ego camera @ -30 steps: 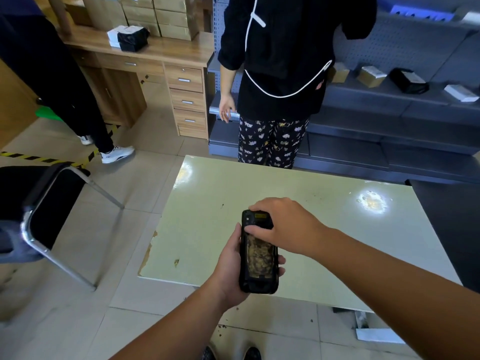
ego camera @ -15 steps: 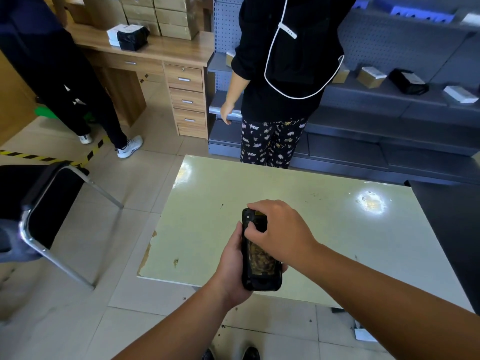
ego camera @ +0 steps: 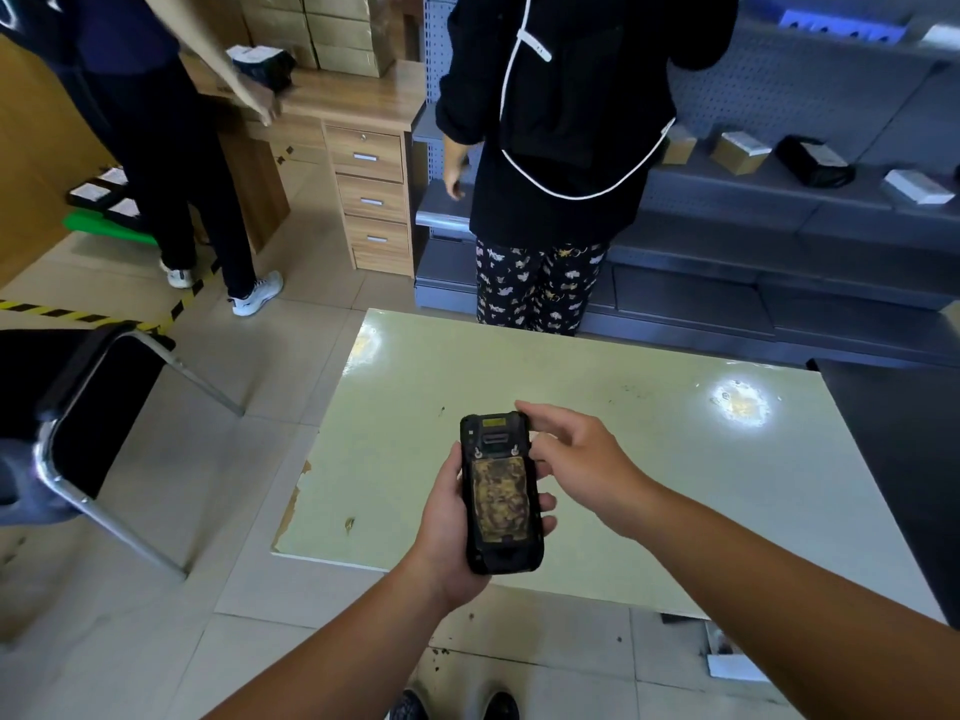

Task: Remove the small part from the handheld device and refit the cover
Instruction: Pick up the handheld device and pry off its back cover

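A black handheld device [ego camera: 500,493] lies back-up in my left hand [ego camera: 448,522], over the near edge of a pale green table [ego camera: 649,449]. Its back shows a worn yellow-brown cover panel [ego camera: 501,504], with two screws and a small window above it. My left hand grips the device from the left, fingers wrapped round its right side. My right hand [ego camera: 576,459] is beside the device's upper right corner. Its fingers are loosely apart and the fingertips touch or nearly touch the top edge. No separate small part shows.
A person in dark clothes [ego camera: 550,148] stands at the table's far edge. Another person [ego camera: 156,148] stands at the left by a wooden desk [ego camera: 358,163]. A black chair [ego camera: 78,418] is at the left. Grey shelves [ego camera: 779,210] with boxes run along the back.
My right hand has lifted off the top of the device and shifted right, uncovering its upper back. The person at the left has stepped closer to the desk.
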The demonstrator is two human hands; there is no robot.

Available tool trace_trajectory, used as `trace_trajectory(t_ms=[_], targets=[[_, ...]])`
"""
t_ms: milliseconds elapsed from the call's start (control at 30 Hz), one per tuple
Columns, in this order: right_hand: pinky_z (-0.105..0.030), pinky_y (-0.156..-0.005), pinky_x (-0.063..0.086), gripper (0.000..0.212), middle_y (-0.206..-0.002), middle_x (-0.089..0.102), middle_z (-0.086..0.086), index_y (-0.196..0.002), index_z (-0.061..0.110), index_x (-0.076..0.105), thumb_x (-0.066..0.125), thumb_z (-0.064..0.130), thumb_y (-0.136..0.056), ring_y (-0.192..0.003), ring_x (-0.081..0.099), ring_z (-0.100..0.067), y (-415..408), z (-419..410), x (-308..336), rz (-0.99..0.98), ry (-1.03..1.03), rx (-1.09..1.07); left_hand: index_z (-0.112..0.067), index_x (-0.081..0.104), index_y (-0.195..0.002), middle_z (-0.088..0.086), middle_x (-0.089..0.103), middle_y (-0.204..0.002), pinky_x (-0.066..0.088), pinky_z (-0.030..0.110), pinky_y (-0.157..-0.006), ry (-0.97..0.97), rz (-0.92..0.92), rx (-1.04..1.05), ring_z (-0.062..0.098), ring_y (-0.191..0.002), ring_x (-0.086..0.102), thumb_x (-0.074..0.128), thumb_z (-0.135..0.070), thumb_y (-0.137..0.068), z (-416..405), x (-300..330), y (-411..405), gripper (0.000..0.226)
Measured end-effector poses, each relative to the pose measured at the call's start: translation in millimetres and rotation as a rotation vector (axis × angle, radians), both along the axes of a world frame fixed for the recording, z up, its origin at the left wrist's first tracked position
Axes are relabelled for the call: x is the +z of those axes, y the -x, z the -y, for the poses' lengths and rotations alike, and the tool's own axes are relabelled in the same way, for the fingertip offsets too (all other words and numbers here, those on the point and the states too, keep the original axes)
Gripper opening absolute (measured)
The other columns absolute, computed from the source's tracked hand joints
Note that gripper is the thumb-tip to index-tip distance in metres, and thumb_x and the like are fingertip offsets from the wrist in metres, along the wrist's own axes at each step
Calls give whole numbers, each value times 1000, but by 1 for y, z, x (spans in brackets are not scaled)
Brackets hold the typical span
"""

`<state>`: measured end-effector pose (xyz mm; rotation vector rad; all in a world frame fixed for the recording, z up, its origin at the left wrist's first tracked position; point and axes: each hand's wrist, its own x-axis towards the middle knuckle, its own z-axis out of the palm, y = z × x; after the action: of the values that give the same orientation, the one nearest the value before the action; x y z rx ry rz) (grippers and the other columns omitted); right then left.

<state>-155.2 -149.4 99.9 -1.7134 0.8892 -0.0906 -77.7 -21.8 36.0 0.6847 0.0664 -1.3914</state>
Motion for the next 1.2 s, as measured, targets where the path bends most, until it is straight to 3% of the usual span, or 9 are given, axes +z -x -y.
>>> trace_trajectory(t_ms=[100, 200, 467, 600, 733, 800, 867, 967, 1200], targets=[[-13, -58, 53, 47, -121, 69, 20, -135, 33, 63, 54, 9, -96, -65, 70, -6, 1, 2, 0, 42, 0, -14, -6, 71, -127, 15, 73, -108, 59, 43, -77, 14, -2, -7, 33, -80, 67, 37, -63, -101, 1, 3, 0, 71], [-15, -61, 53, 46, -118, 69, 24, -135, 34, 64, 59, 10, -96, -79, 74, -19, 3, 0, -1, 40, 5, -22, -6, 69, -128, 15, 73, -108, 60, 43, -75, 15, -2, -14, 33, -79, 67, 38, -64, -101, 1, 5, -1, 71], [-44, -89, 60, 39, -121, 68, 21, -130, 33, 67, 61, 9, -98, -61, 67, -10, 5, 0, -10, 78, -83, -50, -6, 71, -123, 17, 73, -103, 59, 42, -70, -17, 10, -13, 31, -76, 66, 39, -65, -100, 0, 3, 1, 71], [-48, -94, 61, 38, -123, 68, 17, -127, 31, 69, 62, 6, -99, -67, 69, -17, 5, -1, -12, 86, -172, -93, -5, 71, -121, 18, 72, -102, 59, 42, -70, -30, 3, -20, 31, -75, 66, 41, -65, -99, 0, -2, 0, 71], [-38, -71, 61, 35, -120, 70, 10, -128, 28, 65, 55, 8, -102, -60, 61, -18, -3, -5, -9, 4, -236, -136, -5, 72, -122, 18, 73, -103, 60, 42, -74, -78, 46, -20, 31, -79, 68, 41, -65, -99, 0, -5, -2, 72], [-36, -60, 51, 23, -94, 73, 4, -116, 23, 67, 50, 15, -101, -58, 58, -18, -10, -13, -8, -93, -323, -174, -9, 73, -122, 16, 75, -106, 61, 41, -77, -125, 110, -11, 32, -88, 72, 39, -66, -99, 1, -4, -4, 70], [-35, -64, 53, 23, -84, 73, -1, -105, 15, 70, 51, 23, -96, -67, 65, -18, -15, -23, -9, -181, -383, -198, -18, 77, -119, 10, 78, -112, 62, 37, -76, -173, 154, 3, 29, -97, 74, 38, -66, -98, 2, -2, -6, 65], [-38, -77, 55, 28, -102, 75, -6, -109, 16, 72, 54, 31, -95, -84, 66, -22, -22, -32, -13, -207, -414, -253, -19, 76, -120, 7, 78, -112, 57, 37, -77, -219, 151, 34, 29, -98, 71, 38, -65, -96, 3, -1, -9, 64], [-33, -60, 47, 24, -97, 77, -3, -104, 21, 73, 53, 29, -94, -82, 69, -20, -40, -35, -14, -220, -497, -359, -26, 80, -86, 2, 75, -89, 48, 41, -79, -239, 128, 111, 26, -89, 65, 37, -63, -97, 9, -9, -11, 58]])
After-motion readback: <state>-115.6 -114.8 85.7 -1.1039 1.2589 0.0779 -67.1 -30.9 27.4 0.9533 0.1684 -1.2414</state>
